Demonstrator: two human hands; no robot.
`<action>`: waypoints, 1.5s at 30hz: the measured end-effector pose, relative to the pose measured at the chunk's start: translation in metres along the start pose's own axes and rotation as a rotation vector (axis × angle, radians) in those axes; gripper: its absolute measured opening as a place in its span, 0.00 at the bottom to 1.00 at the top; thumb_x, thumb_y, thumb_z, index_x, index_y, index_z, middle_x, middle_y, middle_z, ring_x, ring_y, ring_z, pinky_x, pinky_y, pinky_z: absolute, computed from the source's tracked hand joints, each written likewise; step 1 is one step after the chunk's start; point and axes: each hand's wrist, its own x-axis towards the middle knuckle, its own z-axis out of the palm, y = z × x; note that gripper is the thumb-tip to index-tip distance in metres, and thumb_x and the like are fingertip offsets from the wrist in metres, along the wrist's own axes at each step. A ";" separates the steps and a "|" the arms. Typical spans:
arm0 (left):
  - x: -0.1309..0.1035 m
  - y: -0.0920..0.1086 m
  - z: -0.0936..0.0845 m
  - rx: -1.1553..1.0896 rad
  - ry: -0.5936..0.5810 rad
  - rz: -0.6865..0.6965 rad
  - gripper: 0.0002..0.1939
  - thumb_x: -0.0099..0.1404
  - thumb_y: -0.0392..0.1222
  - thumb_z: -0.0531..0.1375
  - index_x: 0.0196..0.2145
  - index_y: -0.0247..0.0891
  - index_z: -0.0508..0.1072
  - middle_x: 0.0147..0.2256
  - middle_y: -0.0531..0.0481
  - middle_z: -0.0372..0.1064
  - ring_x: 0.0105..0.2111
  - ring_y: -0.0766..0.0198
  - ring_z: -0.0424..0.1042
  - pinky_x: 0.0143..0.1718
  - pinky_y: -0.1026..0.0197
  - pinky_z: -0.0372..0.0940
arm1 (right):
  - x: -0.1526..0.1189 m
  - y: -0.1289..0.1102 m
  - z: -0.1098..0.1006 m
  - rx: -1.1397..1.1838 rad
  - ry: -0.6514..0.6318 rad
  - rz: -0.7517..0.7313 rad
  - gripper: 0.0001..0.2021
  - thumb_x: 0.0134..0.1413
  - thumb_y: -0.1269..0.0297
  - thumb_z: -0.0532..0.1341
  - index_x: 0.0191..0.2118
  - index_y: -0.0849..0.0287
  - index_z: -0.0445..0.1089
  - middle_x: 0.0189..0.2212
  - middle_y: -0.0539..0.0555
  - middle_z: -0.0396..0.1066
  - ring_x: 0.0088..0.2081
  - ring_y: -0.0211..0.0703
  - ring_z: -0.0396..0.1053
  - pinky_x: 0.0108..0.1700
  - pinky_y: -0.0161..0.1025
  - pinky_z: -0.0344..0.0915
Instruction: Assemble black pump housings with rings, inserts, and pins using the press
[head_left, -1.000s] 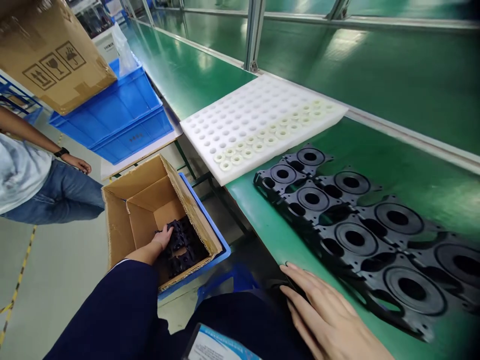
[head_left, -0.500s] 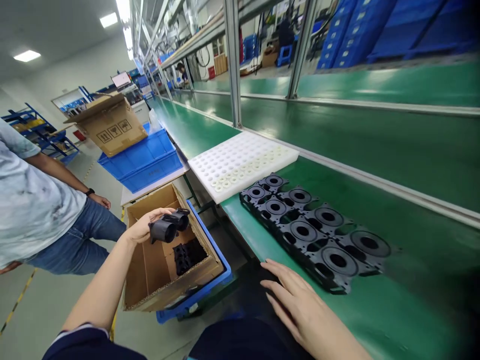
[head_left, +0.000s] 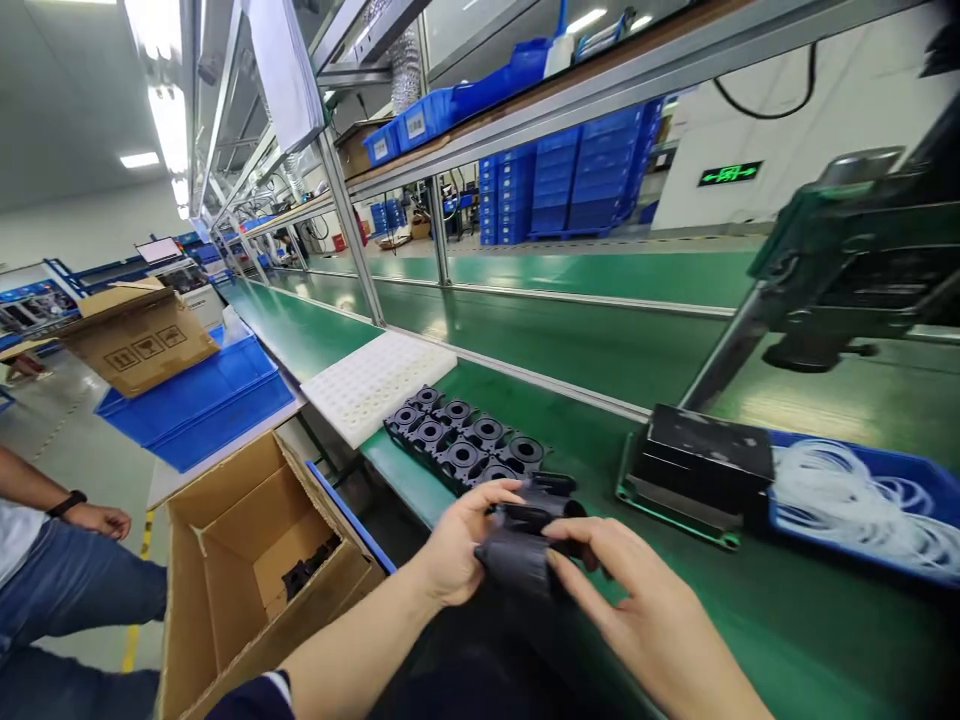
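Left grip (head_left: 459, 548) narrow, fingers round the left side of the black twin-barrel part (head_left: 517, 562); right grip (head_left: 637, 585) narrow too, thumb and fingers on its right end; part is held up between both, at the near edge of the counter (head_left: 592, 425); blurred, but the barrels seem to lie crosswise from grip to grip; black part rows (head_left: 471, 440) sit on the counter just beyond, up-left, long axis roughly along the near edge; left grip is nearer the rows, right grip nearer the black press base (head_left: 697, 450); white holed board (head_left: 360, 385) sits past the rows' far end; cardboard box (head_left: 187, 600) stands off the near edge, left, black pieces (head_left: 304, 572) inside.
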 end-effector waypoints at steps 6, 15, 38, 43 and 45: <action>0.018 -0.053 0.029 -0.021 -0.240 -0.084 0.34 0.46 0.37 0.76 0.52 0.45 0.74 0.64 0.42 0.58 0.57 0.51 0.67 0.55 0.53 0.63 | -0.018 0.049 -0.060 -0.271 -0.146 -0.018 0.10 0.69 0.63 0.53 0.40 0.55 0.71 0.34 0.54 0.75 0.36 0.46 0.73 0.37 0.40 0.70; 0.005 -0.014 -0.012 0.536 -0.289 0.029 0.16 0.70 0.40 0.60 0.54 0.47 0.68 0.61 0.44 0.56 0.57 0.55 0.69 0.58 0.52 0.65 | -0.014 0.059 -0.053 -0.932 -0.697 -0.145 0.09 0.51 0.82 0.60 0.30 0.63 0.73 0.27 0.59 0.72 0.30 0.50 0.69 0.35 0.45 0.66; 0.062 0.029 0.049 1.400 -0.931 0.388 0.37 0.59 0.23 0.51 0.62 0.52 0.62 0.66 0.47 0.53 0.50 0.55 0.74 0.50 0.55 0.71 | -0.022 0.071 -0.031 1.139 -0.057 1.047 0.19 0.38 0.54 0.77 0.29 0.62 0.73 0.22 0.48 0.69 0.22 0.32 0.61 0.28 0.32 0.63; 0.083 0.034 0.055 1.514 -0.823 0.278 0.35 0.55 0.23 0.53 0.59 0.45 0.65 0.56 0.45 0.65 0.48 0.55 0.75 0.47 0.59 0.69 | -0.025 0.096 -0.032 0.845 -0.029 1.034 0.24 0.43 0.46 0.72 0.37 0.62 0.70 0.25 0.49 0.68 0.25 0.36 0.67 0.34 0.41 0.72; 0.094 0.031 0.059 1.642 -0.805 0.209 0.34 0.55 0.23 0.54 0.58 0.43 0.67 0.51 0.43 0.69 0.47 0.54 0.75 0.46 0.59 0.69 | -0.029 0.108 -0.034 0.717 0.039 1.015 0.25 0.45 0.44 0.70 0.39 0.61 0.69 0.29 0.50 0.68 0.28 0.37 0.68 0.35 0.42 0.73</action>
